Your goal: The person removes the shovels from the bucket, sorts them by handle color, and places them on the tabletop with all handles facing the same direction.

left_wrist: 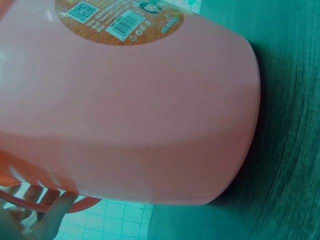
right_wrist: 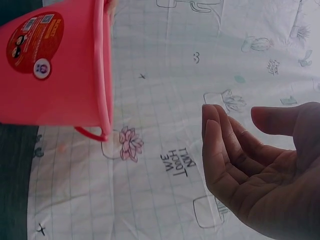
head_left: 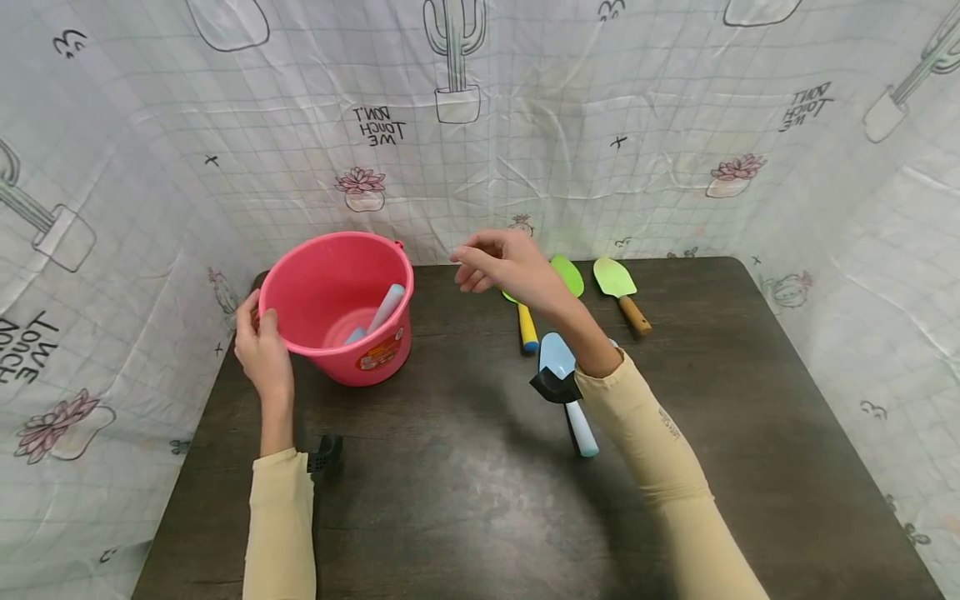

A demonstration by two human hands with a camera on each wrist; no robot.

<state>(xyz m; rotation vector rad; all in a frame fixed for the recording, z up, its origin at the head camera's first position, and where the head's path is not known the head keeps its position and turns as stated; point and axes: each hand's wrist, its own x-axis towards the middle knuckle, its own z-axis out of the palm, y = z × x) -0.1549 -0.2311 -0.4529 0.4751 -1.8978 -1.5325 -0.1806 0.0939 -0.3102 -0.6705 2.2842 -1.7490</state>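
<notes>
A pink bucket [head_left: 360,362] stands at the left of the table. My left hand [head_left: 262,342] grips its rim on the left side, with fingers around the edge. Inside the bucket, a pale blue-handled tool [head_left: 386,308] leans against the wall. My right hand [head_left: 504,265] is in the air right of the bucket, fingers loosely bent and holding nothing, as the right wrist view also shows. Beneath the right forearm lies a light blue trowel [head_left: 557,354] with a pale handle, partly covered by the wrist camera.
Behind the right hand are a yellow-handled green garden tool [head_left: 528,327], partly hidden, and a light green trowel [head_left: 615,277] with a wooden handle. A bright green blade [head_left: 567,275] shows beside them. Printed cloth [head_left: 585,150] hangs around the dark table [head_left: 450,500].
</notes>
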